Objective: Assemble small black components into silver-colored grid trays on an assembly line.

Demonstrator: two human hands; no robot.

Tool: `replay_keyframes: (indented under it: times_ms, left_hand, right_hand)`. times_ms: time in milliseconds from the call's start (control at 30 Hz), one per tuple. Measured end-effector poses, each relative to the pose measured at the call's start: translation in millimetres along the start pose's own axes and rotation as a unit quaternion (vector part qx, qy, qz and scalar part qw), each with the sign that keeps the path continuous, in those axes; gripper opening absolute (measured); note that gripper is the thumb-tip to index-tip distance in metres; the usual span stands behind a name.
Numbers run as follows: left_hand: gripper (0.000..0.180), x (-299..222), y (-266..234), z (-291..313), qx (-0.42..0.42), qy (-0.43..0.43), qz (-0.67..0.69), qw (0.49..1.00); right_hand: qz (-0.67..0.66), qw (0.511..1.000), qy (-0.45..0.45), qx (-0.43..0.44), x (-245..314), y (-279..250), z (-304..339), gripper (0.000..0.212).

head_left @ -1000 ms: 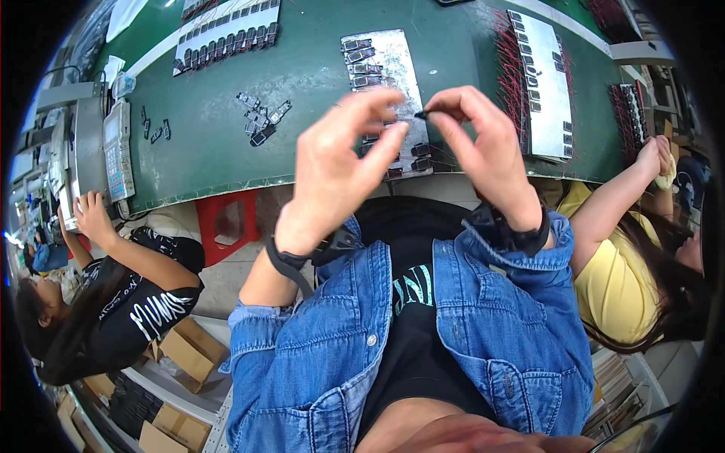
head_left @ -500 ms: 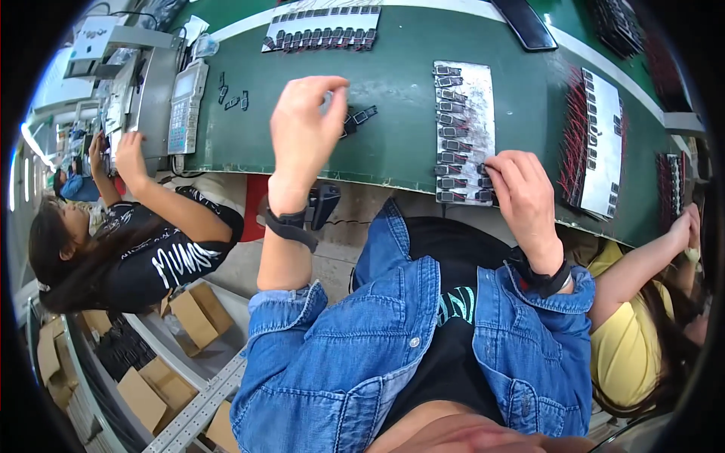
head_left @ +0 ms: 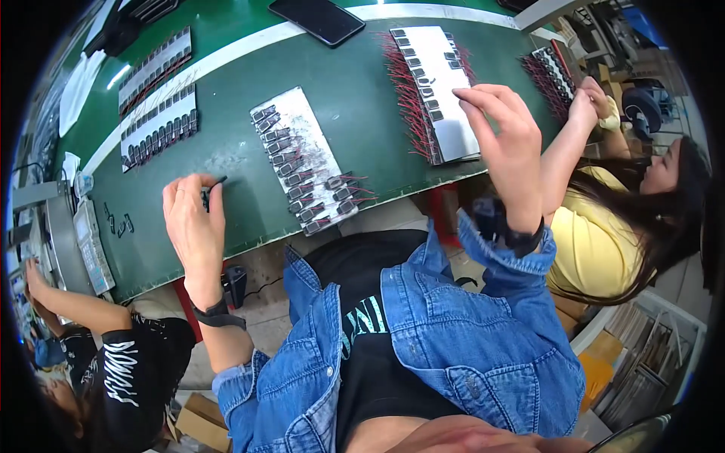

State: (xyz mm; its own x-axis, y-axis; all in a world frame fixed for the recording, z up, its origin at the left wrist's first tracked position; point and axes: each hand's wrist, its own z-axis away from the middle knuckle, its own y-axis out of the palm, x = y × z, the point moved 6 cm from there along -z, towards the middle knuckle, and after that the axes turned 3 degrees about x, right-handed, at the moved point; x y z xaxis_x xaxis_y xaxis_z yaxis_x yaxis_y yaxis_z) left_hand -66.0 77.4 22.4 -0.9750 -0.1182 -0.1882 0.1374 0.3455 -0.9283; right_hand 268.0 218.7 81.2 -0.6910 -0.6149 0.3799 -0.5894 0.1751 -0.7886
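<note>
My left hand (head_left: 195, 226) is closed over the near edge of the green table, with a small black part (head_left: 220, 181) at its fingertips. Its fingers partly cover that part. To the right of it lies a scuffed white board (head_left: 306, 124) bearing a column of small black rectangular parts with red wires (head_left: 284, 158). My right hand (head_left: 512, 143) hovers by the right edge of another white board (head_left: 451, 113), thumb and forefinger close together. Whatever they pinch, if anything, cannot be made out. Black parts (head_left: 423, 81) and a fringe of red wires line that board.
A black phone (head_left: 317, 20) lies at the table's far side. More filled boards (head_left: 158, 113) lie at the left, near a few loose black parts (head_left: 119, 223) and a grey keypad device (head_left: 92, 245). Co-workers sit at both sides; the right one's forearm (head_left: 568, 143) is close to my right hand.
The view has turned to the right. My right hand has left the scuffed board and moved to the board further right. My left hand now has a small black part at its fingertips.
</note>
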Motion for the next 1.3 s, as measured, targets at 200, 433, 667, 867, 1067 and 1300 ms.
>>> replay_keyframes:
  times_ms: [200, 433, 667, 867, 1067, 1300]
  left_hand:
    - [0.010, -21, 13, -8, 0.014, -0.173, 0.284, 0.943]
    - [0.029, -29, 35, 1, 0.097, -0.204, 0.493, 0.840]
    - [0.033, -30, 35, -1, 0.080, -0.188, 0.605, 0.769]
    - [0.034, -53, 38, 2, 0.119, -0.189, 0.644, 0.732]
    - [0.034, -64, 48, 5, 0.143, -0.196, 0.642, 0.728]
    - [0.034, -78, 47, 14, 0.182, -0.169, 0.631, 0.735]
  right_hand:
    - [-0.013, 0.992, -0.004, 0.125, -24, 27, 11, 0.018]
    - [-0.029, 0.993, 0.034, 0.110, -39, 13, 14, 0.015]
    - [-0.023, 0.991, 0.088, 0.097, -61, 3, 30, 0.013]
    - [0.053, 0.988, 0.010, 0.142, -57, 1, 17, 0.014]
    - [-0.087, 0.990, 0.066, 0.093, -32, 4, 15, 0.014]
    - [-0.362, 0.907, 0.000, 0.213, 73, 81, 14, 0.012]
